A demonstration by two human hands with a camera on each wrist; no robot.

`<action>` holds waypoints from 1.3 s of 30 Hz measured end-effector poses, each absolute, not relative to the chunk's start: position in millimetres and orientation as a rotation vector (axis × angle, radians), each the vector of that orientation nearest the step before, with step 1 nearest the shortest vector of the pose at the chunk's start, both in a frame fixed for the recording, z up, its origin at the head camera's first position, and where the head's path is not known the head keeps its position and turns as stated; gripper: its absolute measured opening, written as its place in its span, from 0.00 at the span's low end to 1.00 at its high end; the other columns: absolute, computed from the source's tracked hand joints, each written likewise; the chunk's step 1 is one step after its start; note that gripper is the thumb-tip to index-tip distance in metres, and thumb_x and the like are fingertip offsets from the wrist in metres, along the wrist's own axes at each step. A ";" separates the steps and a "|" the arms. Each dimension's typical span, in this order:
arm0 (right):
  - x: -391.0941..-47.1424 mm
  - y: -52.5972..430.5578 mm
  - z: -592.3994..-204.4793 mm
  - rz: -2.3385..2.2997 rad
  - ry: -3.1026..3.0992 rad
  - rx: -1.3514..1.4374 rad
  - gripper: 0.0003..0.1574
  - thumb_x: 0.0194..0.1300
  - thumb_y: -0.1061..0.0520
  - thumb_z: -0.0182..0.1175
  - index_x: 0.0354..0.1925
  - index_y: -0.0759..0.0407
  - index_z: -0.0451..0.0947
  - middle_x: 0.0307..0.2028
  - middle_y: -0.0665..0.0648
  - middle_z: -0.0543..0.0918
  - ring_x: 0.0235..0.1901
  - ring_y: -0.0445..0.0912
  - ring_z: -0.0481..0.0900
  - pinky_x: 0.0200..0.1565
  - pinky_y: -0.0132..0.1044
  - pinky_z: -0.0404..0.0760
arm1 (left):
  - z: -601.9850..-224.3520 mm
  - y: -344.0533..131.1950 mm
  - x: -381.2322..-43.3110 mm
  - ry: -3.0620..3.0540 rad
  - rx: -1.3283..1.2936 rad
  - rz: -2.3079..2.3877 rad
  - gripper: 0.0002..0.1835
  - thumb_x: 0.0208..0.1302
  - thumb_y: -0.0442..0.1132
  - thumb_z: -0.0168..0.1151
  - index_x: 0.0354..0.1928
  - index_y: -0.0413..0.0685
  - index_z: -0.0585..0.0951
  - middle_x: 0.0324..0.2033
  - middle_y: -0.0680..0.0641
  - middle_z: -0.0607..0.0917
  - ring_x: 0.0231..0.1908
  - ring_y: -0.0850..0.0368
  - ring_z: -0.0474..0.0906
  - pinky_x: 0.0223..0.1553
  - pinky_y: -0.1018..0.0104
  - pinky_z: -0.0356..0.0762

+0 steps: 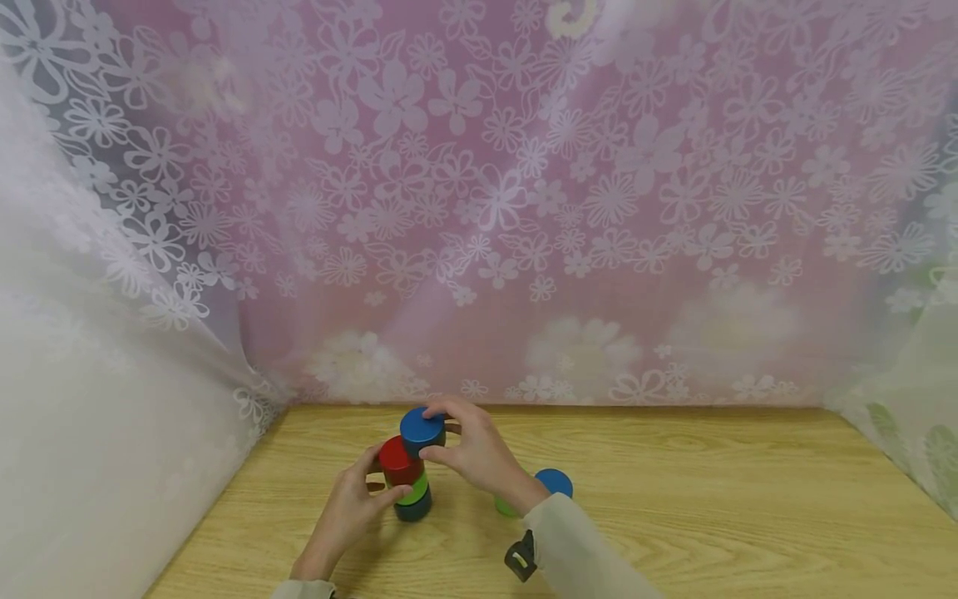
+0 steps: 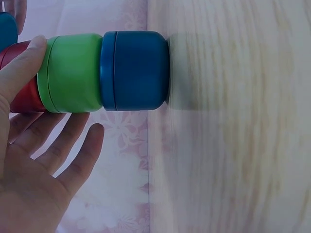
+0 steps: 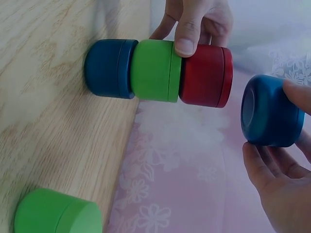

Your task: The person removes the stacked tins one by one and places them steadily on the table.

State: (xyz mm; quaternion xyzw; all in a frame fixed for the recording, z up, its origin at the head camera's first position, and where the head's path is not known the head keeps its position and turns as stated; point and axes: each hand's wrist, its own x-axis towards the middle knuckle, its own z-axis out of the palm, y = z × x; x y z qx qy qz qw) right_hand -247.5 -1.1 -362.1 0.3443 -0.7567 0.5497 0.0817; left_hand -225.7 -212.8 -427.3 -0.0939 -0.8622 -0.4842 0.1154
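Position: held tin (image 3: 272, 111) above stack (image 3: 151, 70)

Right hand (image 1: 479, 449): thumb and fingers clamp the held tin, a gap over the red tin (image 3: 204, 75). Left hand (image 1: 348, 506): thumb and fingers clasp the stack's upper part — its long axis upright. Exact centring is hard to judge.

A metallic-looking blue round canister (image 3: 269, 114), slightly tilted, is held just above an upright stack, apart from it: a shiny red cylindrical canister (image 3: 204, 75) over a lime-green cylindrical canister (image 3: 151, 70) over a dark-blue cylindrical canister (image 3: 107, 68).
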 end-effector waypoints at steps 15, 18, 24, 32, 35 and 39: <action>-247.2 19.9 -368.3 1.658 -2.283 0.979 0.23 0.61 0.69 0.72 0.54 0.66 0.79 0.60 0.65 0.77 0.60 0.60 0.76 0.60 0.52 0.78 | -425.7 -210.0 -223.0 -2.535 -0.284 -1.378 0.35 0.56 0.33 0.78 0.64 0.33 0.74 0.50 0.40 0.85 0.50 0.42 0.82 0.42 0.54 0.86; -247.6 24.1 -369.9 1.651 -2.275 0.976 0.23 0.60 0.69 0.72 0.53 0.66 0.79 0.59 0.65 0.78 0.60 0.60 0.76 0.59 0.51 0.79 | -425.7 -209.9 -223.3 -2.542 -0.286 -1.368 0.35 0.56 0.33 0.78 0.64 0.33 0.74 0.49 0.40 0.85 0.49 0.42 0.82 0.43 0.54 0.86; -248.1 33.3 -372.5 1.643 -2.253 0.977 0.22 0.59 0.70 0.72 0.52 0.66 0.80 0.58 0.68 0.77 0.59 0.63 0.76 0.57 0.47 0.81 | -425.0 -210.5 -222.4 -2.544 -0.281 -1.358 0.34 0.56 0.33 0.78 0.64 0.34 0.74 0.49 0.41 0.85 0.49 0.43 0.82 0.43 0.54 0.86; -247.2 49.1 -376.4 1.620 -2.278 0.924 0.22 0.58 0.70 0.73 0.51 0.65 0.80 0.57 0.65 0.78 0.58 0.64 0.77 0.57 0.52 0.81 | -423.8 -210.9 -221.1 -2.548 -0.304 -1.343 0.34 0.56 0.33 0.78 0.63 0.33 0.75 0.49 0.41 0.86 0.50 0.43 0.82 0.43 0.55 0.86; -248.8 54.6 -377.0 1.611 -2.291 0.906 0.23 0.58 0.70 0.73 0.51 0.65 0.80 0.57 0.66 0.78 0.58 0.64 0.77 0.57 0.52 0.81 | -424.5 -211.1 -222.2 -2.542 -0.305 -1.331 0.34 0.56 0.32 0.78 0.63 0.33 0.75 0.49 0.41 0.86 0.50 0.43 0.82 0.43 0.55 0.86; -250.6 63.2 -377.8 1.599 -2.307 0.896 0.24 0.58 0.69 0.73 0.52 0.64 0.80 0.58 0.66 0.77 0.59 0.63 0.76 0.58 0.50 0.81 | -424.5 -211.6 -223.8 -2.553 -0.305 -1.302 0.34 0.56 0.33 0.78 0.64 0.34 0.74 0.49 0.42 0.86 0.50 0.43 0.82 0.43 0.56 0.86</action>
